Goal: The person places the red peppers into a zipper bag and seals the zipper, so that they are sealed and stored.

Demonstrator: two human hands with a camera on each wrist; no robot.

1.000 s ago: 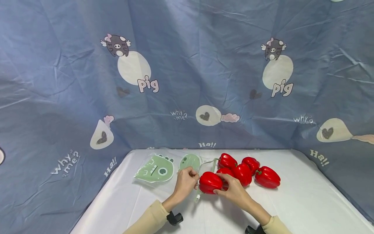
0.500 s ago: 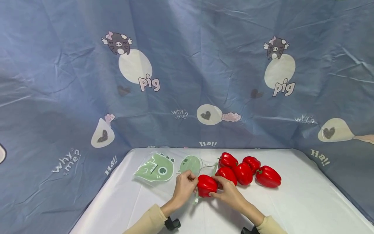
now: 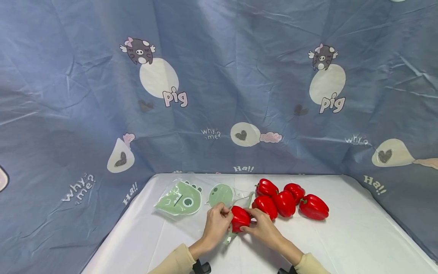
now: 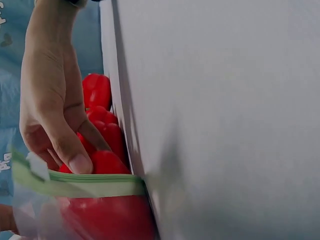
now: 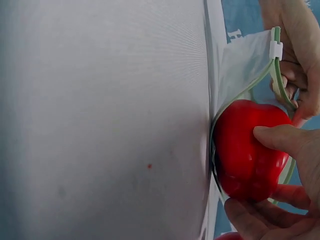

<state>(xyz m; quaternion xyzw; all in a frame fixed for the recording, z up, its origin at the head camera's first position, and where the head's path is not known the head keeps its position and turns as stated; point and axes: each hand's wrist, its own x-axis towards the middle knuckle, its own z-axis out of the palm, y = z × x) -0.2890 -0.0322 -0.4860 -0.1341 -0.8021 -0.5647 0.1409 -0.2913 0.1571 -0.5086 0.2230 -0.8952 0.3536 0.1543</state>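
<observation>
A red bell pepper (image 3: pixel 240 219) sits at the mouth of a clear zip bag (image 3: pixel 193 222) printed with green cartoon shapes. My right hand (image 3: pixel 265 227) grips that pepper; in the right wrist view its thumb (image 5: pixel 275 137) lies across the skin and the other fingers are underneath. On the bag's side, my left hand (image 3: pixel 216 224) pinches the green zip edge (image 5: pixel 282 82), close to the white slider (image 5: pixel 275 50). Seen from the left wrist, the green zip strip (image 4: pixel 95 185) crosses in front of the pepper, whose lower part shows through the plastic.
Several more red bell peppers (image 3: pixel 284 203) lie clustered just right of my right hand on the white table (image 3: pixel 349 236). One pepper (image 3: pixel 313 207) is at the cluster's right end. A blue patterned cloth (image 3: pixel 219 95) hangs behind the table.
My right hand has moved left with the pepper, from beside the bag's mouth into it. My left hand keeps its pinch on the bag's edge, and the bag has shifted slightly left.
</observation>
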